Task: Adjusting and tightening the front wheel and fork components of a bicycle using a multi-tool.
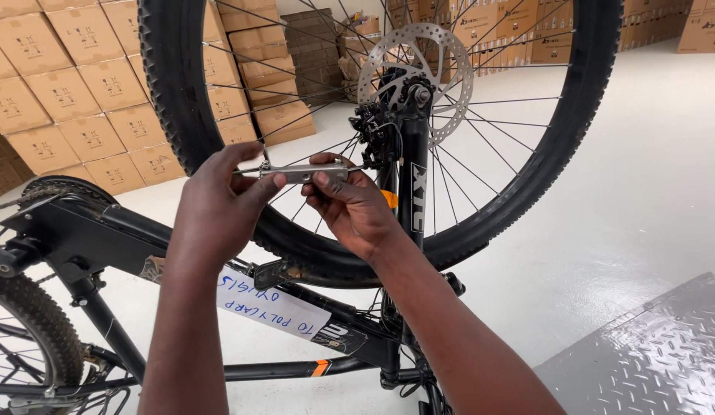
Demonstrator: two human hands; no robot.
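- At the far left, stacked brown cardboard boxes (73, 92) stand on the pale floor (642, 200), row over row.
- Low at the left is the rear wheel (27, 330) of a black bicycle that stands upside down; its black frame (104, 230) runs across the bottom of the view and carries a white paper label (273, 307) with handwriting.
- The left hand (219, 204) is raised in front of the front wheel (373, 138). Its fingers are bent, and the thumb and the forefinger pinch the left end of a small silver folding multi-tool (302, 173).
- The multi-tool lies level between the two hands, in front of the spokes and just beside the brake caliper (377, 134). One thin key is folded out from its right end and points toward the caliper; I cannot tell if the tip touches it.
- The right hand (350, 204) is closed around the right part of the same tool, fingers curled over the body.
- Right of the hands, the black fork leg (413, 184) goes up to the axle, where the silver brake disc (425, 73) sits.
- At the lower right lies a grey metal tread plate (649, 353) on the floor.
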